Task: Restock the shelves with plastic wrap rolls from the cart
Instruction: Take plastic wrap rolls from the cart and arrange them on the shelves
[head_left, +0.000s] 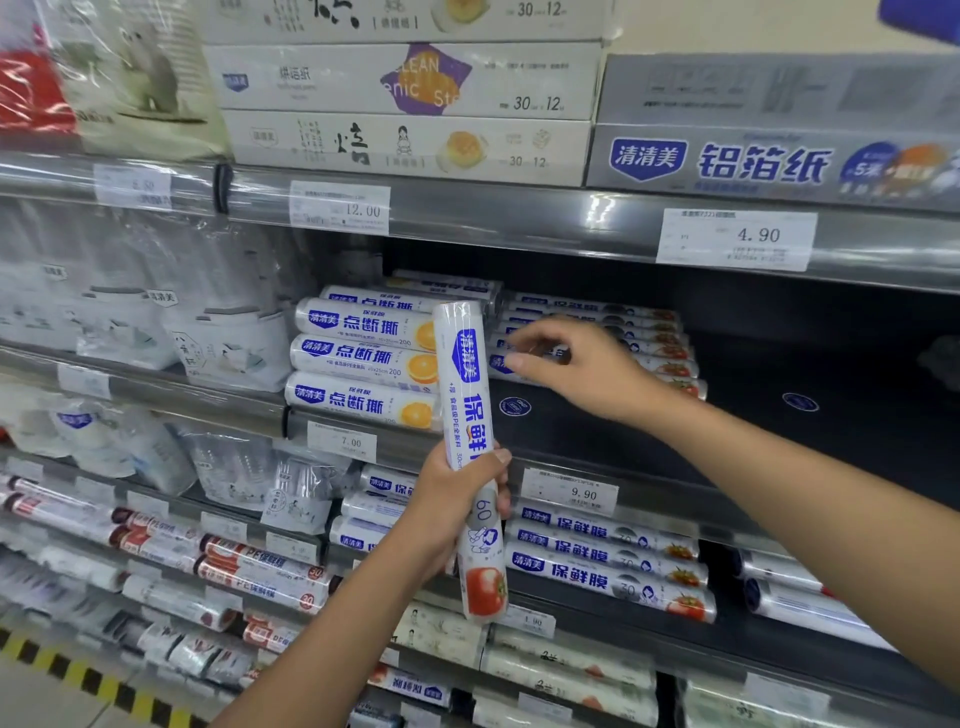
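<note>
My left hand (457, 499) grips a white plastic wrap roll (470, 395) with blue lettering and a tomato picture, holding it upright in front of the shelves. My right hand (576, 364) reaches over the dark middle shelf (779, 415), fingers loosely curled just in front of a stack of similar tomato-print rolls (670, 358); I cannot see it holding anything. To the left of that stack lies a pile of orange-print rolls (363, 358). The cart is out of view.
More tomato-print rolls (608, 566) lie on the shelf below, red-print rolls (249, 566) further left. Boxes of baking paper (405, 145) and foil (769, 161) sit on the top shelf. Price tags (735, 239) line the shelf edges. Yellow-black floor tape (78, 670) runs at bottom left.
</note>
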